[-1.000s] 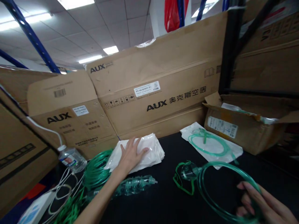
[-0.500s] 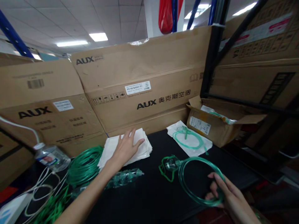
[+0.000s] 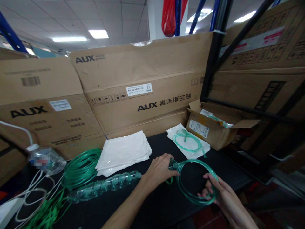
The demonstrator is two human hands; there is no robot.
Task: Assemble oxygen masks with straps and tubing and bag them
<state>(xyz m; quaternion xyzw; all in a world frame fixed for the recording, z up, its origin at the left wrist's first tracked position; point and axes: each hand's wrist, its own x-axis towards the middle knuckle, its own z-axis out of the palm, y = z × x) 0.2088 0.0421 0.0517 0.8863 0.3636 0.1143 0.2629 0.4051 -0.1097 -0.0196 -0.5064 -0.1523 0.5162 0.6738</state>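
Note:
My right hand (image 3: 214,187) is closed round the lower right side of a coil of clear green tubing (image 3: 182,187), held above the black table. At the coil's left end is a clear green oxygen mask (image 3: 173,164). My left hand (image 3: 162,168) has its fingers curled over this mask and hides most of it. Below my left fingers a bit of green strap (image 3: 169,181) shows. Behind the coil, another mask with pale green tubing (image 3: 187,141) lies on a white bag (image 3: 194,155). A stack of white bags (image 3: 124,152) lies left of my left hand.
A nested row of clear green masks (image 3: 105,186) lies at the left, near a large green tubing coil (image 3: 82,168) and loose green straps (image 3: 47,210). A plastic bottle (image 3: 56,162) and white cables stand beyond. An open carton (image 3: 209,127) sits back right; large cartons (image 3: 143,76) wall the back.
My left hand has left the stack of white bags, moved right and closed over the mask. My right hand still holds the tubing coil, slightly further left in view.

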